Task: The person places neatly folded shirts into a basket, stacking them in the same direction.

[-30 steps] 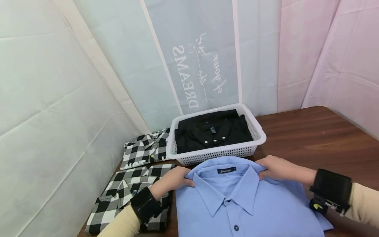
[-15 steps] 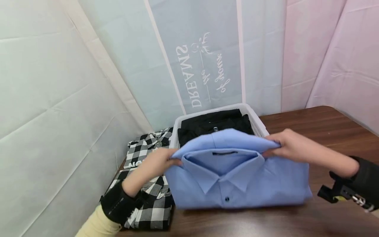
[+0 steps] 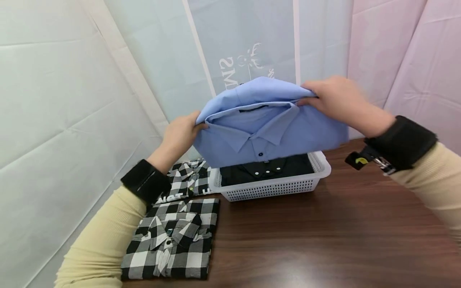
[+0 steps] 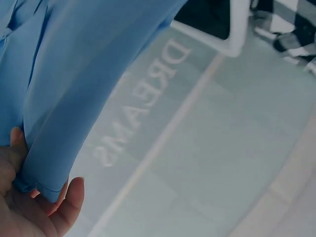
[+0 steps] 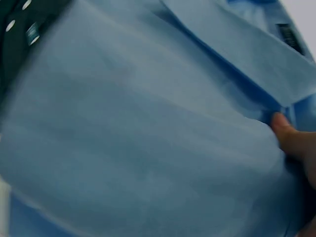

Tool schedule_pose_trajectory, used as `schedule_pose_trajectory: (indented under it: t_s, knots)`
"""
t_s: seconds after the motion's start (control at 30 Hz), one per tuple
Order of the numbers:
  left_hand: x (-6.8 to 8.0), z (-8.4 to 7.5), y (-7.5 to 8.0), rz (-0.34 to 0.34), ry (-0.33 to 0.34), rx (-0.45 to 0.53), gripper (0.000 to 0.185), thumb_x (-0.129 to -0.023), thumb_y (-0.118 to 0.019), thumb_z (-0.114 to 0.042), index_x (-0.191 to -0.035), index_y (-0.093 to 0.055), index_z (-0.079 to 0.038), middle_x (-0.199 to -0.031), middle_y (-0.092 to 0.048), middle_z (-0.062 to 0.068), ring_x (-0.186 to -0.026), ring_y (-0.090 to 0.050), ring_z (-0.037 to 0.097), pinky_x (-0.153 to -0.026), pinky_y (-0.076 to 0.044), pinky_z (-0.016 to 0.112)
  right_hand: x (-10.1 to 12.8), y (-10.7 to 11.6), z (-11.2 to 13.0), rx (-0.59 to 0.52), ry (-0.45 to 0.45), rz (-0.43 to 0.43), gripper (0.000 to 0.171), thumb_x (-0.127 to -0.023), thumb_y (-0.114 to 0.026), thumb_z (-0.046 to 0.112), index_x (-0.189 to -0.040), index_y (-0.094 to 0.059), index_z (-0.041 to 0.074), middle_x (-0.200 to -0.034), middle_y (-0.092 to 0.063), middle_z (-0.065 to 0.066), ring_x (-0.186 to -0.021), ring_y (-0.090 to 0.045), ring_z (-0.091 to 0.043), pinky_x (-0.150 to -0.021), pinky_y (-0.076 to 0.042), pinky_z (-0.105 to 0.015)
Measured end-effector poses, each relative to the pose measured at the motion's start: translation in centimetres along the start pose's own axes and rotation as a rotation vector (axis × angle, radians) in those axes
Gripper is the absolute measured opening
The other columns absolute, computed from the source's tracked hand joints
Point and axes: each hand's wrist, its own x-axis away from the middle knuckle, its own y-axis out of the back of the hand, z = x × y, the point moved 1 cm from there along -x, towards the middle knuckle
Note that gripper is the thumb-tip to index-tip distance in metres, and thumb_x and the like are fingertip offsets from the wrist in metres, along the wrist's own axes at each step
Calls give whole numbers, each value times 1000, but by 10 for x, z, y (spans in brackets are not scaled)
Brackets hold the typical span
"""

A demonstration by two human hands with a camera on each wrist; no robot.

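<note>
Blue shirt — left hand | right hand grip — above basket

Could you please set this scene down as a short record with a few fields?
left hand: left hand grips the left collar end of the blue shirt
right hand: right hand grips the right collar end
blue shirt: folded, held in the air above the white basket
basket contents: a folded black shirt
table: brown wooden table
beside the basket: two folded checked shirts, near one, far one
</note>
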Motion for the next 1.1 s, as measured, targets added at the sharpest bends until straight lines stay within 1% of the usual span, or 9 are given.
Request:
schedule_pose_trajectory:
  t_s: [0.13,0.4,0.53,0.63,0.77,0.8,0.87,1.03,1.1]
  knots:
    - [-10,13,-23,23,15,8,21,-89,-57,-28,-91,-52,-8,-96,-65,15,-91,-62,34,-70,-48,46,-4,-34,-16,-32,0,-4,16,-77,-71,11,-85,-62,1,-79,-67,-18,-64,-63,-34,-54,-46,-45]
    - [-18,33,-58,306,-1,49,20,-90,-57,-23,-100,-58,-5,-105,-63,18,-100,-59,33,-84,-46,44,2,-71,-27,-177,-146,376,14,-83,-67,14,-93,-64,4,-86,-67,-13,-71,-59,-23,-61,-42,-37]
    - [-35,41,-78,454,-18,84,25,-89,-59,-26,-100,-60,-4,-103,-63,16,-100,-58,31,-88,-44,41,-2,-80,-37,-205,-180,509,13,-82,-68,12,-89,-64,2,-81,-65,-11,-69,-54,-21,-63,-41,-37]
    - [-61,78,-130,519,-24,84,34,-84,-63,-42,-92,-61,-9,-93,-65,9,-88,-61,24,-78,-47,36,-3,-94,-48,-199,-177,590,15,-81,-68,11,-87,-63,-1,-80,-64,-13,-69,-53,-23,-65,-43,-39]
    - [-89,128,-208,533,-9,77,44,-72,-66,-59,-81,-60,-17,-79,-62,0,-72,-59,15,-62,-47,29,0,-113,-59,-184,-146,654,15,-77,-70,7,-85,-63,-4,-81,-64,-15,-72,-56,-25,-70,-45,-43]
    - [-90,128,-214,537,6,65,44,-73,-66,-59,-82,-60,-16,-80,-63,1,-73,-59,16,-63,-48,30,1,-116,-60,-185,-144,659,15,-76,-70,5,-85,-63,-5,-81,-64,-17,-73,-57,-27,-71,-45,-44]
    - [-83,116,-209,523,33,70,42,-75,-66,-54,-88,-61,-15,-87,-64,3,-79,-61,18,-67,-49,32,4,-121,-61,-170,-150,649,16,-74,-69,1,-87,-62,-6,-85,-64,-20,-79,-59,-31,-76,-46,-46]
    - [-41,61,-147,477,98,22,54,-88,-59,-39,-127,-46,-3,-123,-55,18,-114,-51,34,-95,-40,44,22,-130,-65,-131,-210,616,33,-80,-57,-6,-111,-53,-14,-107,-57,-32,-100,-54,-44,-86,-42,-51]
    - [-22,54,-135,424,65,-11,63,-90,-55,-38,-137,-34,-1,-133,-46,22,-121,-43,38,-101,-33,48,33,-129,-66,-129,-223,617,42,-81,-56,-4,-120,-46,-17,-115,-52,-35,-107,-49,-47,-91,-40,-52]
